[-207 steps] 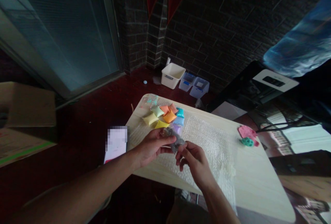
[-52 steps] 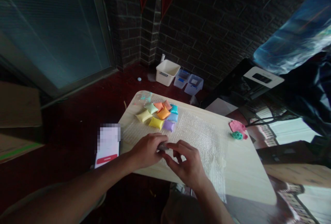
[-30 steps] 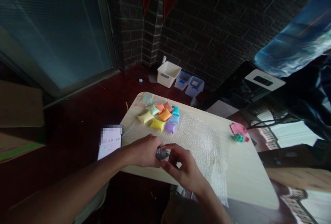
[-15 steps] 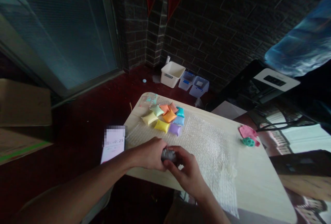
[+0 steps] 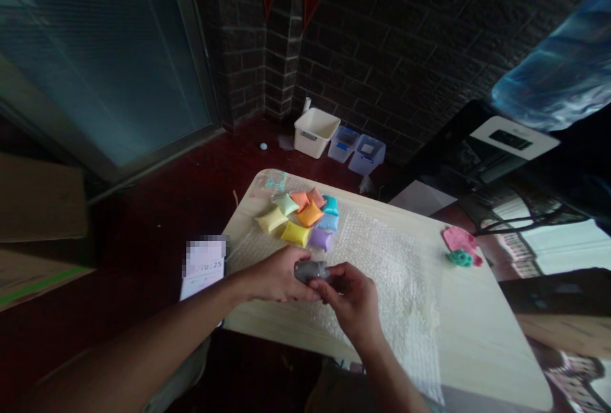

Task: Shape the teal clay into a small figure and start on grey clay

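Probably the weakest point was the skin of the grey packet, which lay between the two hands, gripped by both. The left hand was curled around one end, while the right hand pinched the other end with thumb and fingers. If the hands pulled or twisted too strongly, this thin-looking wrapping could split and let the filling come out. If one hand became loose, the packet could slip down to the bubble wrap under the hands, or over the near edge of the table. Just beyond the left hand were the yellow packet and the purple packet, so a careless forward push could disturb them. Whether the hands touched the bubble wrap, one could not tell
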